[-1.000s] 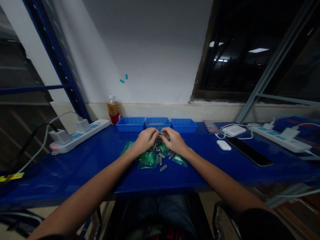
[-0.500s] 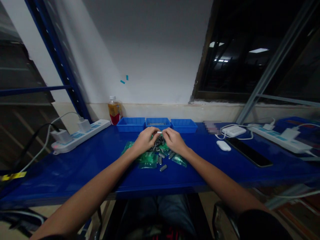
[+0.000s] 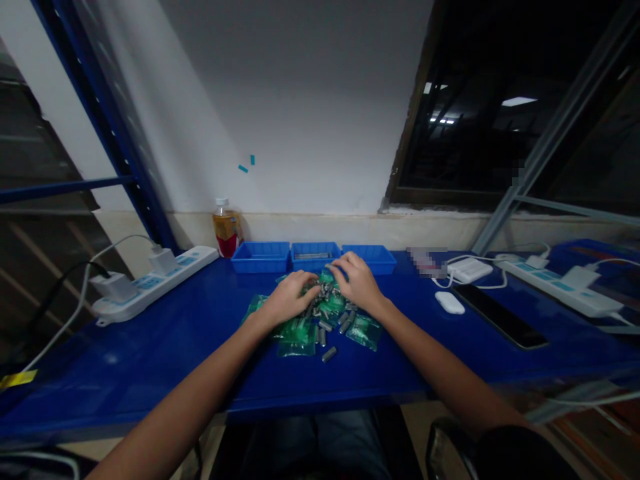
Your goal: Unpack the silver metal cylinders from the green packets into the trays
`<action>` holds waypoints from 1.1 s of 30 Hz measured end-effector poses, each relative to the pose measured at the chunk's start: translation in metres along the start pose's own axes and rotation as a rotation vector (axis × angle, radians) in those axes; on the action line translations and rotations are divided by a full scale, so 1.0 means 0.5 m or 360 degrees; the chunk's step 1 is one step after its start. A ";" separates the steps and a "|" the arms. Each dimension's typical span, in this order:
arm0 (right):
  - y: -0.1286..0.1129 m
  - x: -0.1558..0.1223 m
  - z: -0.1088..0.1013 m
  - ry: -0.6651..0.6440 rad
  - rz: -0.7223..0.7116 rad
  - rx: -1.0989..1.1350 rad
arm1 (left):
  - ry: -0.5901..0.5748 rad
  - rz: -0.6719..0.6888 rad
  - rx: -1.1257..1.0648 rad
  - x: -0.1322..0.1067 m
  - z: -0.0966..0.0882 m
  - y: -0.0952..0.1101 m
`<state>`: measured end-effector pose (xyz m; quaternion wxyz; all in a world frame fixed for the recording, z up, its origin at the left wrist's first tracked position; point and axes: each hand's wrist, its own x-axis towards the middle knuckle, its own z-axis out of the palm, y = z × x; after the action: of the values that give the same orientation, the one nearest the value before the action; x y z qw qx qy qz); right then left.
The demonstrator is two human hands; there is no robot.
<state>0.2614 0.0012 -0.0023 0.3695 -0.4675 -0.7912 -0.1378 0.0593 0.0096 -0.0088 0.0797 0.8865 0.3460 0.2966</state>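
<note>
Over a pile of small metal parts [image 3: 327,291], my left hand [image 3: 289,298] has its thumb and forefinger apart, with nothing visible between them. My right hand [image 3: 359,281] is higher, just in front of the blue bins, its thumb and fingers pinched together. A small pale piece seems to show at those fingertips, too small to name. Green-tinted clear plastic bags [image 3: 297,337] lie under and around the parts. Another small bag [image 3: 364,331] is below my right wrist. Several grey metal cylinders lie in front, one cylinder [image 3: 329,354] nearest me.
Three blue bins stand along the wall: a left bin [image 3: 261,259], a middle bin [image 3: 315,256] holding thin rods, and a right bin [image 3: 383,260]. A bottle [image 3: 227,230], power strips [image 3: 155,283] [image 3: 560,283], a phone [image 3: 500,315] and a white case [image 3: 449,303] are on the blue table.
My hands were together on a small white piece above the pile. They have separated: the left is lower over the parts, the right has lifted away toward the bins. The view has shifted slightly.
</note>
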 end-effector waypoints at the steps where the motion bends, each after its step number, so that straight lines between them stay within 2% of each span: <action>1: 0.017 0.019 0.000 -0.0060 0.0098 -0.0081 | -0.0055 0.0031 0.0029 -0.002 0.001 -0.003; 3: 0.052 0.067 0.002 -0.0308 0.0260 -0.0266 | -0.0176 0.0079 0.0093 -0.006 0.003 -0.005; 6: 0.098 0.149 0.016 -0.0672 0.0317 -0.0415 | -0.0302 0.0075 0.0112 -0.007 0.005 0.000; 10: 0.131 0.231 0.054 -0.0883 0.0266 -0.0399 | -0.0329 -0.0019 0.0079 -0.003 0.001 0.003; 15: 0.130 0.260 0.105 -0.1144 0.0137 -0.0382 | -0.0337 -0.0126 0.0025 -0.007 -0.011 -0.013; 20: 0.116 0.260 0.131 -0.1359 -0.0003 -0.0379 | -0.0424 -0.0241 -0.0019 -0.008 -0.023 -0.017; 24: 0.108 0.259 0.140 -0.1417 -0.0083 -0.0383 | -0.0459 -0.0324 -0.0034 -0.007 -0.025 -0.012; 29: 0.106 0.259 0.143 -0.1343 -0.0069 -0.0403 | -0.0474 -0.0379 -0.0020 -0.002 -0.022 -0.011; 33: 0.107 0.258 0.112 -0.1221 -0.0048 -0.0305 | -0.0471 -0.0391 -0.0095 0.001 -0.016 -0.015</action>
<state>0.2436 0.1432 0.0443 -0.0005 -0.5057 -0.8621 -0.0318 0.0506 0.0151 -0.0048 0.1916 0.8688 0.4272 0.1613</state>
